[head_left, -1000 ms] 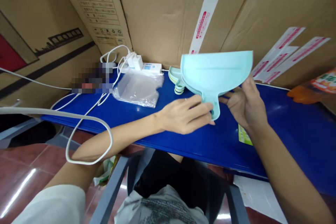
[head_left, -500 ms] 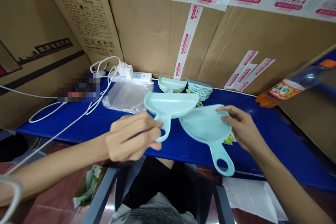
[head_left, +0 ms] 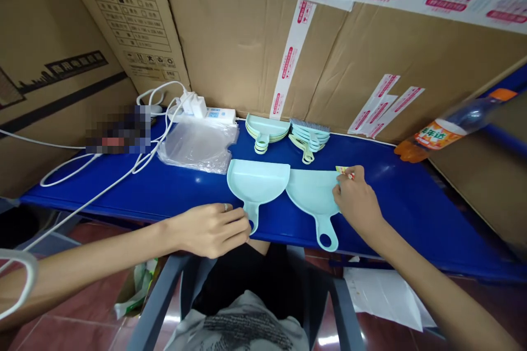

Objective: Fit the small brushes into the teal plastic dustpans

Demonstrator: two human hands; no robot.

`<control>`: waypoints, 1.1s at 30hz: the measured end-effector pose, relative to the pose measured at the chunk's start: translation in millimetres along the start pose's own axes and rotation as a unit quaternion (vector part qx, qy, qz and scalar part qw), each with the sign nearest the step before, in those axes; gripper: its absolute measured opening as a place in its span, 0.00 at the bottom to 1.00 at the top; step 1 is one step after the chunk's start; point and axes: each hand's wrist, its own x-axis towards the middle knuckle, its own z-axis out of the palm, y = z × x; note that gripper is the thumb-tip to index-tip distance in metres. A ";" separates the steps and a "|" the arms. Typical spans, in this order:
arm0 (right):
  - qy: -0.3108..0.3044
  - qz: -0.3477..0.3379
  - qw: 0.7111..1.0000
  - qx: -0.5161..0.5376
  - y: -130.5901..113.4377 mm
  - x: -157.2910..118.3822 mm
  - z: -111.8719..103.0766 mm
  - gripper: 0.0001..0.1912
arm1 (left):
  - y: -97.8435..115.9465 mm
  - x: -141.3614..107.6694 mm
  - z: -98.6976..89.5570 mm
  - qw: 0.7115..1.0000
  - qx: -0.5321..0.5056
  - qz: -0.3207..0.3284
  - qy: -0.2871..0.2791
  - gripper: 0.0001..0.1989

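Note:
Two pale teal dustpans lie side by side on the blue table (head_left: pixel 193 193), handles toward me. My left hand (head_left: pixel 216 229) is closed on the handle of the left dustpan (head_left: pixel 259 181). At the right edge of the right dustpan (head_left: pixel 313 192), my right hand (head_left: pixel 357 197) has its fingers pinched on a small yellow and red packet (head_left: pixel 341 169). Behind them are a stack of dustpans (head_left: pixel 267 127) and a stack of small brushes (head_left: pixel 310 134).
Clear plastic bags (head_left: pixel 197 145) lie at the left, before a white power strip (head_left: pixel 221 115) with cables. An orange drink bottle (head_left: pixel 438 134) leans at the right. Cardboard (head_left: pixel 234 49) walls the back. A blurred patch covers something at the left.
Both dustpans have come down onto the table and lie flatter. My right hand has let go of the right dustpan's rim and taken hold of the packet.

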 end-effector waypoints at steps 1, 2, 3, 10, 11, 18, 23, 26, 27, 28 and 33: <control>-0.005 0.002 1.000 -0.022 0.2 2.2 0.3 0.20 | -0.7 -1.7 -1.3 1.000 -0.004 -0.006 -0.003 0.10; -0.012 0.004 0.999 -0.037 0.4 4.0 0.9 0.21 | -1.1 -3.3 -2.4 1.000 -0.009 -0.012 -0.006 0.10; -0.018 0.005 0.999 -0.049 0.7 5.6 1.6 0.21 | -1.3 -4.5 -2.9 1.000 -0.015 -0.016 -0.012 0.09; 0.038 0.000 0.999 -0.018 5.4 23.8 -4.3 0.23 | -14.7 1.9 -1.0 0.995 -0.088 -0.035 -0.045 0.12; 0.065 -0.015 0.998 0.015 5.1 29.4 -7.7 0.24 | -22.7 6.3 -1.8 0.993 -0.109 -0.045 -0.030 0.13; 0.018 -0.089 0.979 0.180 -25.6 79.2 -16.4 0.32 | -115.3 53.3 31.9 0.915 -0.075 -0.396 0.004 0.19; -0.017 -0.112 0.971 0.210 -39.5 98.7 -1.7 0.22 | -150.1 65.9 73.6 0.884 -0.121 -0.445 -0.077 0.16; -0.002 -0.113 0.967 0.227 -35.6 102.7 4.6 0.14 | -152.3 59.0 84.7 0.884 -0.165 -0.432 -0.069 0.13; -0.002 -0.112 0.966 0.231 -34.2 102.8 5.7 0.14 | -151.7 55.8 87.4 0.886 -0.171 -0.426 -0.068 0.13; 0.000 -0.111 0.966 0.234 -33.4 102.3 6.3 0.13 | -151.0 52.6 90.1 0.888 -0.172 -0.420 -0.067 0.13; 0.043 -0.108 0.965 0.237 -32.8 99.6 9.3 0.12 | -151.1 43.3 106.6 0.894 -0.165 -0.414 -0.042 0.06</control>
